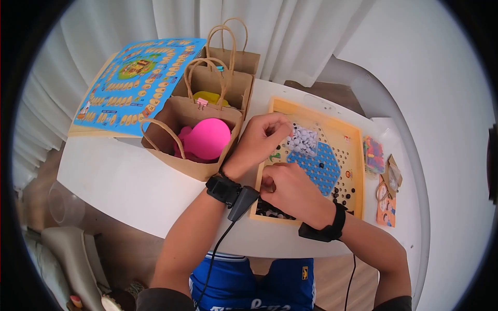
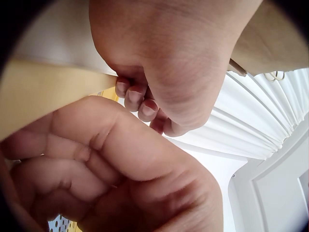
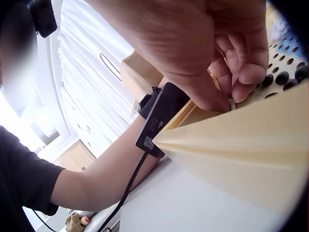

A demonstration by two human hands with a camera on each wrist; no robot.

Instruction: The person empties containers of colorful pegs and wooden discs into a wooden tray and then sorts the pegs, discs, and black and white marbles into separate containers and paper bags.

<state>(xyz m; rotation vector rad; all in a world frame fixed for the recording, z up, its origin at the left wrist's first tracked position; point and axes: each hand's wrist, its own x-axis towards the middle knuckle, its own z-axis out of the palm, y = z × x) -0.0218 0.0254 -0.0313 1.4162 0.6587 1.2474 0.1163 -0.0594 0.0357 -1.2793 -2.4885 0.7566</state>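
My left hand [image 1: 262, 140] reaches over the tray's left side, fingers curled and thumb against index finger, at the edge of a clear bag of black-and-white googly eyes [image 1: 303, 139]. That bag lies over a blue perforated hexagonal board [image 1: 328, 175]. The left hand [image 2: 164, 63] appears above the right in the left wrist view; its bag is out of sight there. My right hand [image 1: 298, 192] is bent over the tray's near-left corner, above black and white pieces [image 1: 272, 211]. In the right wrist view, the right hand [image 3: 203, 53] pinches a small whitish piece [image 3: 232, 104].
The wooden tray [image 1: 358, 155] holds loose black pieces [image 1: 342, 196] at its right. Paper bags [image 1: 199, 163] stand to the left, one with a pink item [image 1: 207, 139], beside a blue game board [image 1: 137, 83]. A box of coloured pieces [image 1: 373, 154] and an orange packet [image 1: 386, 207] lie right.
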